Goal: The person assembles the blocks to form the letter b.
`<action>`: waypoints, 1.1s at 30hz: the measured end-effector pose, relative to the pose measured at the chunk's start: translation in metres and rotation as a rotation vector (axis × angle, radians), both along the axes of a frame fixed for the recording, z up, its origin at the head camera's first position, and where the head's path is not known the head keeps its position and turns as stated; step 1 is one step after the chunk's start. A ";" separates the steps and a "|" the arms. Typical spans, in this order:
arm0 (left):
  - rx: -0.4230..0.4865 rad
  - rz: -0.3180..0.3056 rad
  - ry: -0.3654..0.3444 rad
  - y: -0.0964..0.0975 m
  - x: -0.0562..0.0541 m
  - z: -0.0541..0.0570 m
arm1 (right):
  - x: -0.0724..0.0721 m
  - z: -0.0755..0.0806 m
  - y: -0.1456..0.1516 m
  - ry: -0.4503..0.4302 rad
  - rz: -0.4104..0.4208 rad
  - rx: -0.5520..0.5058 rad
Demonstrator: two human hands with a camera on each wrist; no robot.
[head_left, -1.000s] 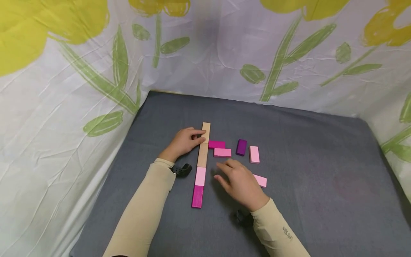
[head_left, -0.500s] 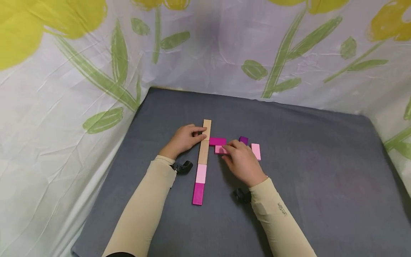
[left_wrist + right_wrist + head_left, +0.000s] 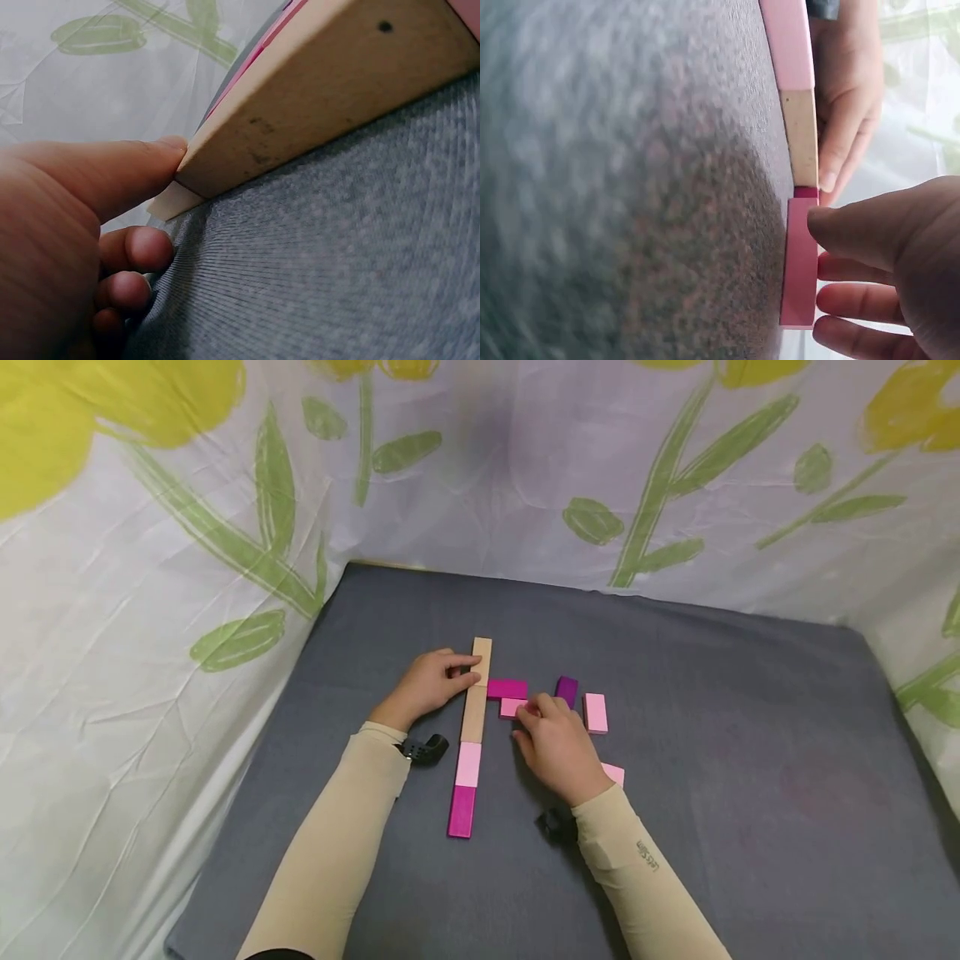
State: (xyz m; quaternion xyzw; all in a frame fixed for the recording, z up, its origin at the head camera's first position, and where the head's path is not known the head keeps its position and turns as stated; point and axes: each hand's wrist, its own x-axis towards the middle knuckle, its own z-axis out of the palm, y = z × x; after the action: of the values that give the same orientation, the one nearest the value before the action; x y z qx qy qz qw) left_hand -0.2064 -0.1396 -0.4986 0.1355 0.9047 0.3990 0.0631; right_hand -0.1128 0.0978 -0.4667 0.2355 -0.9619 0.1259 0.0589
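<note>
Snug beige sleeves [image 3: 322, 852]; small dark lettering [image 3: 647, 856] on right one; black wrist cameras [image 3: 426, 750].

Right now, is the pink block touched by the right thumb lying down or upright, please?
Lying down: the right wrist view shows the pink block with its long side along the cloth.

Site: small screened-off table space; home, lab or office around it, cannot tell. Evidence: pale hanging sheets [image 3: 517, 485] behind and at both sides, wrinkled, printed with large yellow flowers [image 3: 165, 397], green leaves [image 3: 407, 452]; grey cloth-covered table [image 3: 750, 760] enclosed between them.
</note>
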 end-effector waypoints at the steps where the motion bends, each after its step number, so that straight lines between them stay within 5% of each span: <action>1: -0.005 -0.001 -0.005 0.000 0.001 0.000 | 0.001 -0.001 0.000 0.002 0.004 0.002; 19: -0.003 0.007 0.011 -0.001 -0.008 0.008 | 0.000 0.006 -0.010 0.017 0.025 0.007; 33: -0.039 0.015 -0.018 0.001 -0.001 0.003 | 0.007 -0.001 -0.011 -0.012 0.035 0.004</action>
State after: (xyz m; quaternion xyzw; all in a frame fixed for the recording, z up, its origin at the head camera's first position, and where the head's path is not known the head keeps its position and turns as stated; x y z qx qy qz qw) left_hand -0.2073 -0.1382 -0.4957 0.1238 0.9127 0.3829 0.0709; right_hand -0.1063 0.0868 -0.4676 0.2517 -0.9582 0.1266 0.0504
